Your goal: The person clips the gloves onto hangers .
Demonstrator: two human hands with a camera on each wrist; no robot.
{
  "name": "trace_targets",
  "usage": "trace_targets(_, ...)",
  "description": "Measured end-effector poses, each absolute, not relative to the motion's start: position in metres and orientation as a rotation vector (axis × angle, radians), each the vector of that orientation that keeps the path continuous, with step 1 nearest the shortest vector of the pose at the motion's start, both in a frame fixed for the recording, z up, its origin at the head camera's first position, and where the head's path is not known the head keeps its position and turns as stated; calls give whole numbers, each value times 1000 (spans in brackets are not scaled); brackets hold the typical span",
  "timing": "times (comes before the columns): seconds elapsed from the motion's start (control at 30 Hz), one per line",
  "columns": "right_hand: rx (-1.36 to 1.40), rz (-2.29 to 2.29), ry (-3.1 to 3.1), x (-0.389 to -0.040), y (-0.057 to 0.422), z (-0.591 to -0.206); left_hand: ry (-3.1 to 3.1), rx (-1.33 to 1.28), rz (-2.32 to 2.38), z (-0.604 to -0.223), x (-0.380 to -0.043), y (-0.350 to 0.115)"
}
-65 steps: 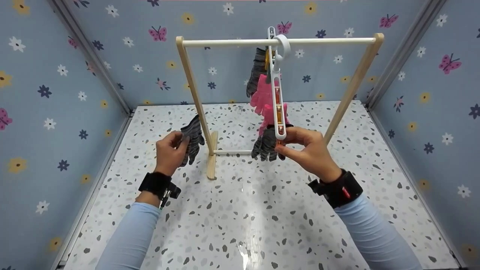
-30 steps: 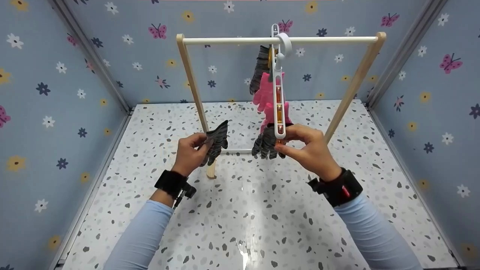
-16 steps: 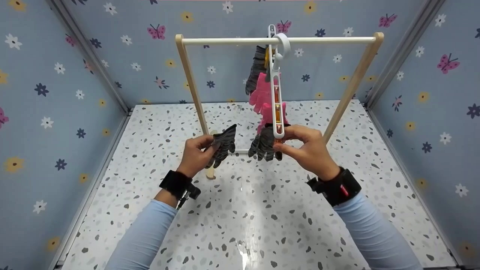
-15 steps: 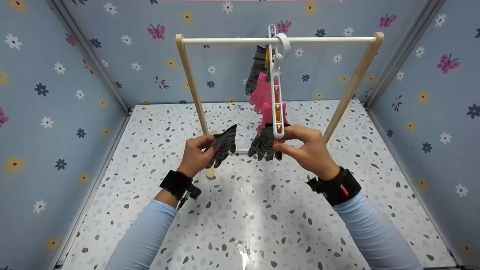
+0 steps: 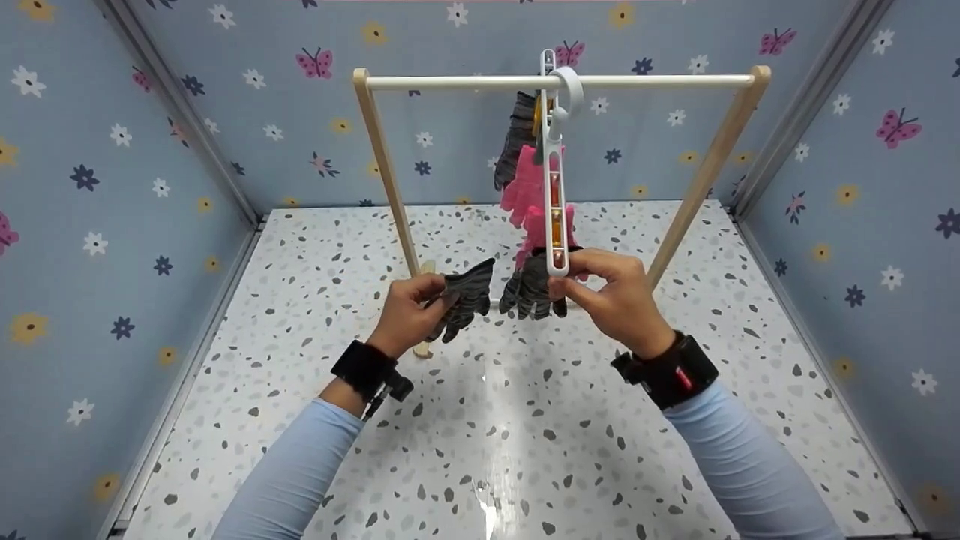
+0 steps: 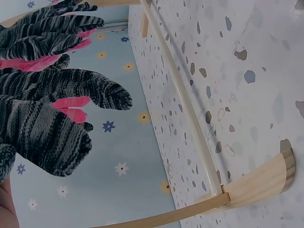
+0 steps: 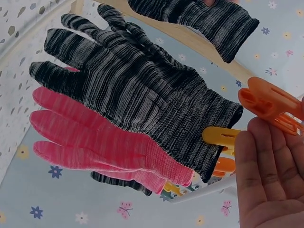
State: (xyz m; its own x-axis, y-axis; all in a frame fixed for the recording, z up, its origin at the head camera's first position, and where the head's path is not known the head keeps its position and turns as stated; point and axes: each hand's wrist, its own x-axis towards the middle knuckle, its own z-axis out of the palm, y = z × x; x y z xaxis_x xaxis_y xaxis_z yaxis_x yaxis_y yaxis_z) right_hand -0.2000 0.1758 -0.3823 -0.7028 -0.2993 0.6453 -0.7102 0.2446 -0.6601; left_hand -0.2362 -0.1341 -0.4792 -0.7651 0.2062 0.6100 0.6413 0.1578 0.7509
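My left hand (image 5: 412, 311) pinches a grey-and-black striped knit glove (image 5: 471, 292) near its cuff, fingers hanging down. In the right wrist view, this glove's cuff shows at the top. My right hand (image 5: 619, 300) pinches an orange clip (image 7: 273, 102) at the near end of a white clip hanger (image 5: 553, 146). Beside that clip, a yellow clip (image 7: 221, 136) grips the cuff of another striped glove (image 7: 142, 90), which hangs from the hanger. Pink gloves (image 7: 104, 137) hang behind it, and a further striped glove (image 5: 516, 142) hangs at the far end.
The hanger hooks over the white bar (image 5: 450, 84) of a rack with wooden posts (image 5: 705, 169). A lower rod (image 6: 185, 99) joins the wooden feet (image 6: 261, 183) on the speckled surface (image 5: 480, 420). Flowered blue walls (image 5: 225, 135) stand on three sides.
My left hand has carried the striped glove rightward, from outside the left post to close beside the hanging striped glove. My right hand has stayed at the hanger's near end.
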Motion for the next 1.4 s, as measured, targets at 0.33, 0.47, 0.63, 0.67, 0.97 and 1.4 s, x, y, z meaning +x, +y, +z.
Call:
trace_targets(0.33,925,1485,-2032,-209,175,-390,-2118,-840,-1684,-475,-231,-122)
trace_targets(0.47,929,1518,-2019,-212,176,-393,-2122,-870,-1679,-474,-230,-118)
trace_targets(0.63,905,1533,-1998,-214,175,-394,-2136,-896,-1698,-473,-230,-112)
trace_targets(0.67,904,1541,-1992,-214,174,-394,-2140,-904,-1708,-473,-230,-111)
trace_targets(0.97,865,1512,-1982,-213,168,-393,-2144,-988,-1695,-477,-232,-103)
trace_targets(1.4,935,1561,-1959,-212,166,-390,-2239,-1037,-1711,-479,-230,-91)
